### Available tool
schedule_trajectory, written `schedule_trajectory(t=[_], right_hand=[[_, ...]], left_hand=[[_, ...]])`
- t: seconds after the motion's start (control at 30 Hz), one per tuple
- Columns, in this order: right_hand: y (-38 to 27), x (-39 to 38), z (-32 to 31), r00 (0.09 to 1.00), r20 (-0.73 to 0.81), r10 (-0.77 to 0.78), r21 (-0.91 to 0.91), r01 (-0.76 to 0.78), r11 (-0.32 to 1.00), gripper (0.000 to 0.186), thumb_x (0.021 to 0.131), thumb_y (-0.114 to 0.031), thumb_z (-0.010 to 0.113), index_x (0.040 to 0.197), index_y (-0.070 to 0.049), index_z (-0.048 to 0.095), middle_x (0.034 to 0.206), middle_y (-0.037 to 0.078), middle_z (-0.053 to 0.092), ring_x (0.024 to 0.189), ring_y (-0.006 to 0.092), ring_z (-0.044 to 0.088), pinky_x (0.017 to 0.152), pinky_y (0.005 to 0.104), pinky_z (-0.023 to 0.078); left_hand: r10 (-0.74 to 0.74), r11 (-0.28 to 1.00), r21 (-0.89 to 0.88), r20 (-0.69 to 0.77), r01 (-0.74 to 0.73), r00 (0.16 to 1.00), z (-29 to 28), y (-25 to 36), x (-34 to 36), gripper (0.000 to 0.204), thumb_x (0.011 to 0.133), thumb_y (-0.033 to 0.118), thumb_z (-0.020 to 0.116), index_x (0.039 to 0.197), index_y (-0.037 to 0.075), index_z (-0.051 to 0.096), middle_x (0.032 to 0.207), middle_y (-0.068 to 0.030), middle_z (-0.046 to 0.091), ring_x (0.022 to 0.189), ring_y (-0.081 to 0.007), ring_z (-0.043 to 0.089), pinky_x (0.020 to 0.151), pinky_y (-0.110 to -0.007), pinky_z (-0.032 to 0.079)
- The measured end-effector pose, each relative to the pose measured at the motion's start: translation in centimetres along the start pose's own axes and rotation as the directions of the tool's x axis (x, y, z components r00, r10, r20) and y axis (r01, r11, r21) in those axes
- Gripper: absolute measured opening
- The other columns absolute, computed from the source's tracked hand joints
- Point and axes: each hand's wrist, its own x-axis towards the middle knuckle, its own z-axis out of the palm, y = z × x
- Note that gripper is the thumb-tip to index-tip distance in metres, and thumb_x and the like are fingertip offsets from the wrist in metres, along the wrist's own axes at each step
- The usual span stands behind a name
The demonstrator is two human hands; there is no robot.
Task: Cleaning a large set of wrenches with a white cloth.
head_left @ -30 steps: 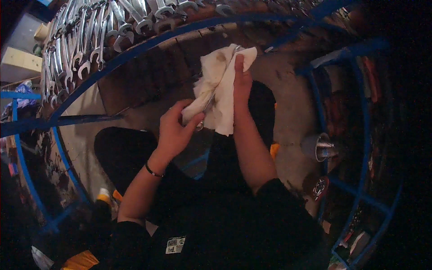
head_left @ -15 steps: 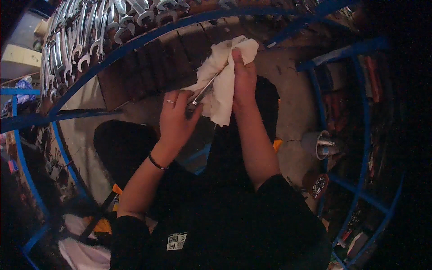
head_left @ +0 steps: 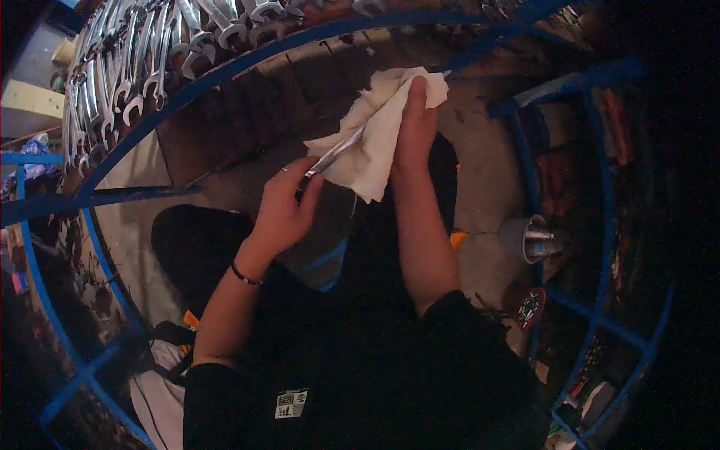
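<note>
Upper middle of the frame, metal tool (head_left: 336, 151): we see it slanting from lower left to upper right, its upper part hidden in the cloth.
White cloth (head_left: 384, 161): we have it creased around the tool, one flap hanging toward the middle of the frame; its cover over the far end keeps us from telling the tool's full shape.
Left hand (head_left: 286, 206): we grasp the tool's lower left end between thumb and fingers.
Right hand (head_left: 416, 135): we grip the cloth from the right, thumb lying on top; the other fingers are mostly hidden.
Bracelet (head_left: 245, 276): dark, around our left wrist.
Wrenches (head_left: 133, 71): many shiny ones, crowded together at the upper left, beyond a curving blue rail (head_left: 225, 73).
Bucket (head_left: 516, 240): grey, right of centre, with metal pieces (head_left: 540, 246) at its mouth.
Shoe (head_left: 531, 307): reddish with pale laces, below the bucket.
Shirt (head_left: 360, 360): our black one fills the lower middle.
</note>
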Motion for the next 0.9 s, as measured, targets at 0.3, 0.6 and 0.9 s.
schedule_trajectory(t=[0.3, 0.6, 0.9], right_hand=[[-0.1, -0.7, 0.5, 0.971, 0.239, 0.020, -0.124, 0.010, 0.992, 0.031, 0.092, -0.023, 0.060, 0.114, -0.001, 0.056, 0.102, 0.007, 0.063, 0.091, 0.0168, 0.059, 0.081, 0.0323, 0.048], [0.4, -0.9, 0.1, 0.937, 0.340, -0.076, -0.387, 0.213, 0.897, 0.028, 0.091, -0.026, 0.061, 0.102, -0.001, 0.062, 0.094, 0.006, 0.065, 0.086, 0.0142, 0.059, 0.078, 0.0311, 0.048], [0.5, -2.1, 0.0, 0.881, 0.473, 0.012, -0.370, 0.187, 0.910, 0.034, 0.090, -0.034, 0.061, 0.099, -0.001, 0.063, 0.090, 0.006, 0.066, 0.085, 0.0160, 0.062, 0.075, 0.0319, 0.048]], left_hand=[[-0.164, 0.963, -0.261, -0.344, 0.074, 0.925, -0.9, -0.9, -0.3, 0.019, 0.095, 0.021, 0.052, 0.096, 0.003, 0.056, 0.083, -0.0085, 0.061, 0.068, -0.0160, 0.059, 0.061, -0.028, 0.047], [-0.408, 0.873, -0.454, -0.486, 0.176, 0.773, -3.8, -1.0, 0.8, 0.041, 0.100, 0.041, 0.036, 0.084, 0.008, 0.053, 0.074, 0.0012, 0.050, 0.054, -0.0037, 0.043, 0.047, -0.019, 0.034], [-0.450, 0.860, -0.486, -0.579, 0.155, 0.680, -5.5, -2.0, 1.1, 0.043, 0.099, 0.041, 0.039, 0.079, 0.007, 0.055, 0.061, 0.0029, 0.047, 0.049, -0.0046, 0.042, 0.044, -0.020, 0.031]])
